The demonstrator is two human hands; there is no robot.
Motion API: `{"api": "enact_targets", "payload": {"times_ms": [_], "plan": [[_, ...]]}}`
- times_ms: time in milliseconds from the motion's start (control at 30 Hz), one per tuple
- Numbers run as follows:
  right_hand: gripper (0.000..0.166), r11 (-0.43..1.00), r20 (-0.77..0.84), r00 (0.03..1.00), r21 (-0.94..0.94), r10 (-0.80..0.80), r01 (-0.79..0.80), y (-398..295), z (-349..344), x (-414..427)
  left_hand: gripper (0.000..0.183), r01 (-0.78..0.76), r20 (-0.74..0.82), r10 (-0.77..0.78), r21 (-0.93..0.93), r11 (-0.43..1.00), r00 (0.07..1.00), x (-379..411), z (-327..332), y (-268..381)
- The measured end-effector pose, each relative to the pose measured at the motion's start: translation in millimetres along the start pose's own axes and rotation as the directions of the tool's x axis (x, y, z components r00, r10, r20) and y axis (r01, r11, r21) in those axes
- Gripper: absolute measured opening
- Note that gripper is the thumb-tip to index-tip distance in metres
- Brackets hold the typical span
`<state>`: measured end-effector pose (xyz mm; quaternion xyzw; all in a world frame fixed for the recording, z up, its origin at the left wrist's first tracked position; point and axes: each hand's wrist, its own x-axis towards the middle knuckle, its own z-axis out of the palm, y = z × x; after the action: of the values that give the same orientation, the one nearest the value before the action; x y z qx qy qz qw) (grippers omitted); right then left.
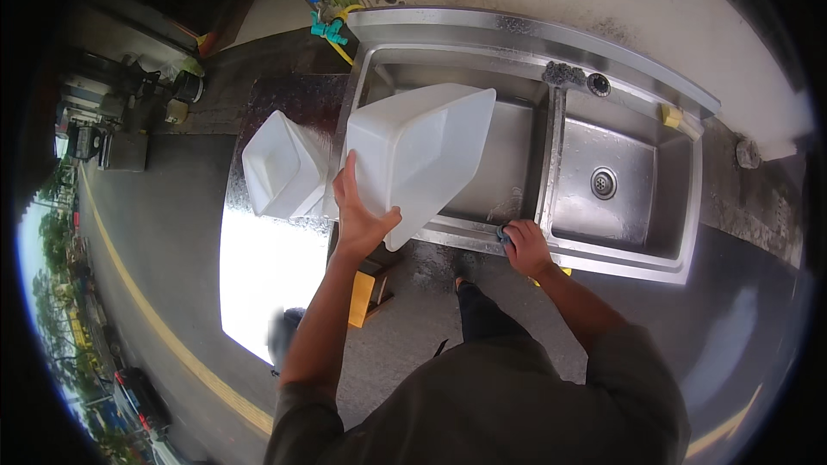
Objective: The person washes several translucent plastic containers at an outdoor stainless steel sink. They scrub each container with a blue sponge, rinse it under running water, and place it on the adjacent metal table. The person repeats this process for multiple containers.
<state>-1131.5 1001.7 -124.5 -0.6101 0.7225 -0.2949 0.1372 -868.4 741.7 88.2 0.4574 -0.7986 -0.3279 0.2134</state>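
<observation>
My left hand [362, 216] grips a large white plastic tub [426, 148] by its bottom and side, thumb spread from the fingers. The tub is tilted over the left basin of a stainless steel double sink [491, 239]. Around a small bluish-grey cloth or scouring pad [503, 235], my right hand [526, 248] is closed at the sink's front rim, near the divider between the basins. A smaller white plastic tub [278, 168] lies on its side on a wet dark table [291, 93] left of the sink.
Along the sink's back ledge are a dark steel-wool scourer [564, 72], a drain strainer [598, 84] and a yellow sponge [672, 116]. A teal tap fitting with a yellow hose [331, 29] is at the back left corner. A yellow-sided stool or box [362, 297] stands below the table.
</observation>
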Motion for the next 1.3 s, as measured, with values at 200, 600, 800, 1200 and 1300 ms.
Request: {"api": "enact_targets", "payload": {"times_ms": [200,600,800,1200,1300], "plan": [[0.038,0.940,-0.308,0.893,0.200,0.328,-0.277,22,36,120,0.117,-0.086,0.311,0.056,0.082,0.993,0.949,85,53,-24],[0.041,0.771,-0.174,0.863,-0.390,0.474,-0.503,166,203,179,0.112,-0.018,0.487,0.111,-0.192,0.981,0.866,152,99,-94],[0.039,0.718,0.363,0.647,-0.536,0.670,-0.443,89,150,215,0.104,0.144,0.399,0.113,-0.561,0.815,0.910,148,109,-152],[0.051,0.675,0.558,0.532,-0.069,0.637,-0.735,36,158,199,0.097,0.170,0.384,0.016,-0.445,0.880,0.923,149,109,-152],[0.055,0.717,0.637,0.566,0.029,0.524,-0.697,-11,159,218,0.095,0.316,0.413,-0.117,-0.455,0.832,0.903,146,111,-153]]}}
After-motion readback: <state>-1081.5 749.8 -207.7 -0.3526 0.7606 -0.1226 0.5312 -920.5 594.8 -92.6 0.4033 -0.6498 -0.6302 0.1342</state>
